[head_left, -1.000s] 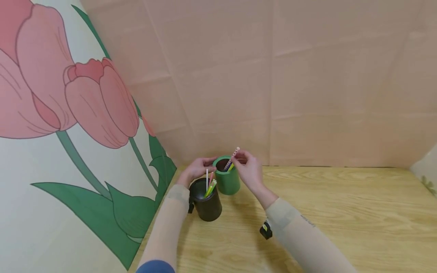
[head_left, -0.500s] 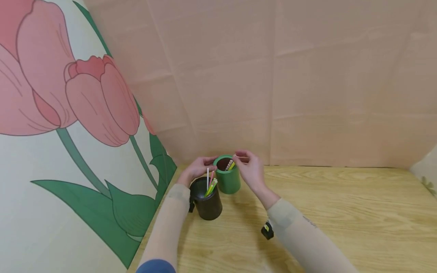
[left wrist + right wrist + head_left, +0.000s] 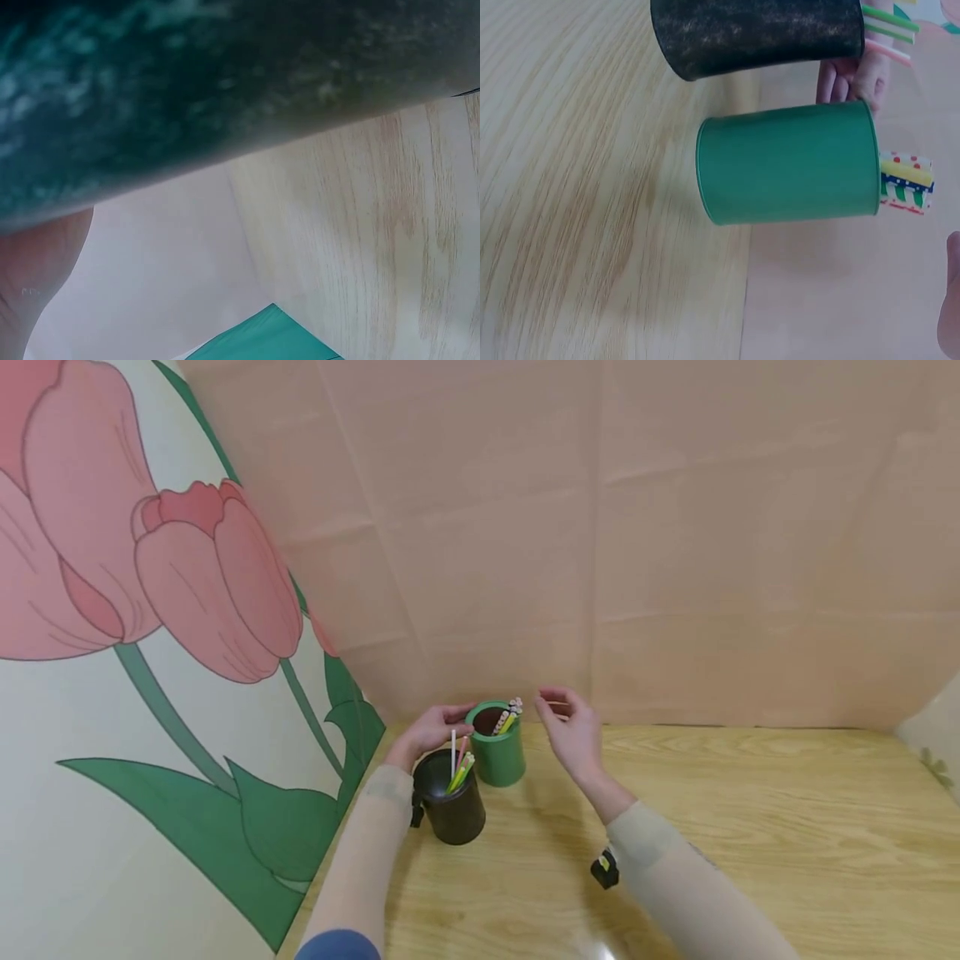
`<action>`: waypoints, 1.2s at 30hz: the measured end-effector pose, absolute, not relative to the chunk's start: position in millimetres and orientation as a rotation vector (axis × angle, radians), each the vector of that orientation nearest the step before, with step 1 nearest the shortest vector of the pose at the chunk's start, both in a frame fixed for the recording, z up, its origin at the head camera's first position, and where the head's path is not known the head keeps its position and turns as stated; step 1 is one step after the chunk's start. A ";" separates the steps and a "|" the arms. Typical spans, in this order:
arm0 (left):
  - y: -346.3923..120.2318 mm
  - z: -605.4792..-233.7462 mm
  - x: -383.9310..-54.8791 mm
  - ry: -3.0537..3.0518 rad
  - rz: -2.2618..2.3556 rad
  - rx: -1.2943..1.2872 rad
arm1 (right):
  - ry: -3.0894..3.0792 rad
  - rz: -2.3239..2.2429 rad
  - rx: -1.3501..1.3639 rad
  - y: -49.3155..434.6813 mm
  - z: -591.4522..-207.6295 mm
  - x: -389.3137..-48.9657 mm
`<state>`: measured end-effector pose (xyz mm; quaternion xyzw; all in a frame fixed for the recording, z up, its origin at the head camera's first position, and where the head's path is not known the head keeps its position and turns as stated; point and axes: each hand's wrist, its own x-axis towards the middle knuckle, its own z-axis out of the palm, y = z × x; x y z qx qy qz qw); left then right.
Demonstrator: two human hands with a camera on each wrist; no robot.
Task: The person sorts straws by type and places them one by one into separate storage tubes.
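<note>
A green cup point(image 3: 501, 762) stands on the table with several patterned paper straws point(image 3: 508, 717) leaning against its right rim. In the right wrist view their ends point(image 3: 906, 181) show dots, stripes and plain yellow. My left hand point(image 3: 433, 731) holds the green cup at its left rim, thumb in front and fingers behind. Just right of the straws is my right hand point(image 3: 573, 735), thumb and fingers apart with nothing between them. Nearer to me stands a black cup point(image 3: 457, 814), with green, pink and white straws point(image 3: 461, 766) in it. The left wrist view is mostly covered by a dark cup wall point(image 3: 225, 90).
Both cups are on a wood-grain table point(image 3: 750, 827). Behind it hangs a creased beige cloth point(image 3: 637, 568). A wall with large painted tulips point(image 3: 217, 585) borders the left side, close to my left arm.
My right hand has lowered a patterned straw into the green cup, let go of it and drawn back to the right. The left hand has stayed at the green cup's rim.
</note>
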<state>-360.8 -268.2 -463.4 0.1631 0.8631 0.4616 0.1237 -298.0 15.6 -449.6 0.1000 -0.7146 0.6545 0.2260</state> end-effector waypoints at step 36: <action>-269.0 -462.9 -356.9 2.496 1.369 0.561 | -2.021 1.717 0.207 70.0 -466.7 -294.7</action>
